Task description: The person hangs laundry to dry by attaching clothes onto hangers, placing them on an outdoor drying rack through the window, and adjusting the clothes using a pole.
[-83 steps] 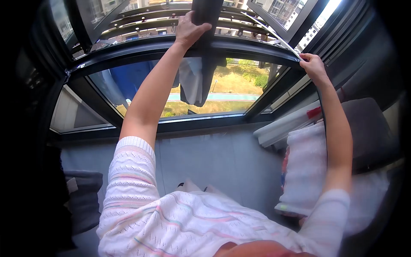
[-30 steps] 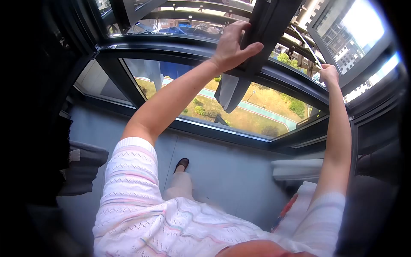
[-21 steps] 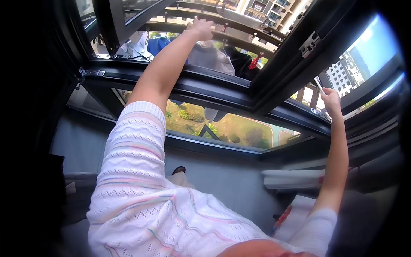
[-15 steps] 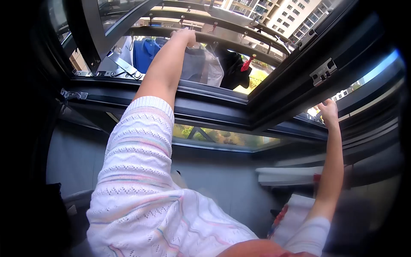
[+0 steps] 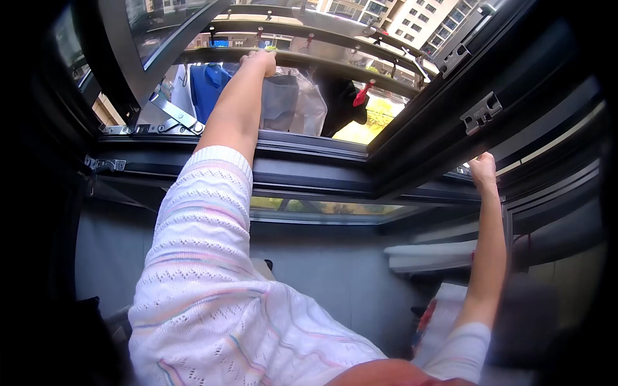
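My left hand (image 5: 259, 62) reaches out through the open window and is closed around a metal rail (image 5: 325, 64) of the outdoor drying rack. Below it hang a blue garment (image 5: 209, 87), a greyish see-through plastic bag (image 5: 302, 100) and a black item (image 5: 344, 106) with a red clip (image 5: 364, 94) above it. My fingertips are partly hidden, so any small thing under them cannot be made out. On the right, my right hand (image 5: 483, 170) is closed on the edge of the dark window frame (image 5: 412, 170), its fingers mostly out of sight.
A metal hinge arm (image 5: 177, 116) braces the window sash (image 5: 164, 48) at left. A latch plate (image 5: 481, 113) sits on the right frame. Inside, a white ledge (image 5: 428, 256) and a white cloth (image 5: 444, 305) lie at lower right, above grey floor (image 5: 322, 257).
The view has shifted slightly, moving the window and rack to the left and down. My left hand sits a little farther left along the rail. My right hand stays at the frame.
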Motion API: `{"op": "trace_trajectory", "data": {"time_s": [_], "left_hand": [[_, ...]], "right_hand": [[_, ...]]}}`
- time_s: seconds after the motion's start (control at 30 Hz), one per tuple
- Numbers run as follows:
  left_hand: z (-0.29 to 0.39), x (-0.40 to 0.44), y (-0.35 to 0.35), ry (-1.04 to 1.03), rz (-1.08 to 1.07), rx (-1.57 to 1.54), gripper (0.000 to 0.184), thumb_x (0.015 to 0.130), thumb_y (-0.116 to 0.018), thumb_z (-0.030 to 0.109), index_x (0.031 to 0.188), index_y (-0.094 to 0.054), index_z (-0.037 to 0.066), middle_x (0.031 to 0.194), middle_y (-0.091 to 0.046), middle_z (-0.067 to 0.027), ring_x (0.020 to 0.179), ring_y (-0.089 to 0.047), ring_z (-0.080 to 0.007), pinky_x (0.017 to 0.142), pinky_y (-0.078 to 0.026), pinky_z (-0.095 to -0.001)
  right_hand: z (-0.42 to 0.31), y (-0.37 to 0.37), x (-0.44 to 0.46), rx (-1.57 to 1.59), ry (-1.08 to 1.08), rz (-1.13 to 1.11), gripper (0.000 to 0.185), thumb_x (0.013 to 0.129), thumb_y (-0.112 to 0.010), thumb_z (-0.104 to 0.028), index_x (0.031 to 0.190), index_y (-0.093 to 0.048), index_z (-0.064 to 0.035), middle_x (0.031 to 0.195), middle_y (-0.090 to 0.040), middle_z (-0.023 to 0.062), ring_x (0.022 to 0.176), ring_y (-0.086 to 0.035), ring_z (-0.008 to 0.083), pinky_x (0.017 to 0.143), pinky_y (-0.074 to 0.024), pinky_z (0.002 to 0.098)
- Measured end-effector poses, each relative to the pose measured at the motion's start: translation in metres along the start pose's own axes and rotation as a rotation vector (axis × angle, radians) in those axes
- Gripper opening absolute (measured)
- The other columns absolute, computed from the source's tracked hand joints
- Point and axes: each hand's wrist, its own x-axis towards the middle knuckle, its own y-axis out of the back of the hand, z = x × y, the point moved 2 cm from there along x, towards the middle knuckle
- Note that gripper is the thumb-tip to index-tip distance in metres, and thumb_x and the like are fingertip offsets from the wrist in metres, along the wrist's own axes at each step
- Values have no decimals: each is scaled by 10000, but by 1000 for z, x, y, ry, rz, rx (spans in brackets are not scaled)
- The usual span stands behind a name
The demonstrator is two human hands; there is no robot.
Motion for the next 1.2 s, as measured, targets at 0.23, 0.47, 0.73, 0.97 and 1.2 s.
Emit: {"op": "trace_trajectory", "data": {"time_s": [0.23,0.47,0.73,0.97,1.2], "left_hand": [[35,6,27,-247,100,87,384,798,-452,132,1176,-516,159,1224,-491,-119,1151,-453,-301,943,-383,-439],[52,-151,89,-600,499,-233,382,762,-563,196,1114,-567,46,1079,-582,-158,966,-562,-286,870,-420,-317],[140,-424,-8,-808,196,-1009,174,804,-561,92,946,-648,41,851,-645,-70,762,-607,-130,710,-488,-230],[246,-602,-102,-766,-879,-1365,500,811,-628,265,1210,-454,20,895,-593,-64,732,-582,-105,605,-470,-238],[239,-751,-103,-839,-1342,-1684,556,801,-632,329,1236,-424,51,919,-587,-62,735,-598,-130,576,-480,-253]], "right_hand": [[15,34,-41,369,-58,-114,342,782,-572,-76,1119,-561,-18,580,-474,-32,409,-348,25,347,-249,190],[81,39,-194,811,-104,-90,321,824,-586,-73,1137,-537,-29,542,-401,-82,374,-288,-14,310,-180,160],[183,49,-422,1290,-301,-106,361,862,-531,-65,1215,-465,-35,550,-373,-47,383,-258,14,317,-213,167],[229,98,-611,1536,-401,-193,391,857,-556,-119,1234,-459,-81,553,-342,-17,362,-260,51,314,-219,184],[241,137,-808,1647,-517,-332,409,807,-620,-141,1194,-499,-97,518,-363,8,355,-291,79,330,-233,211]]}}
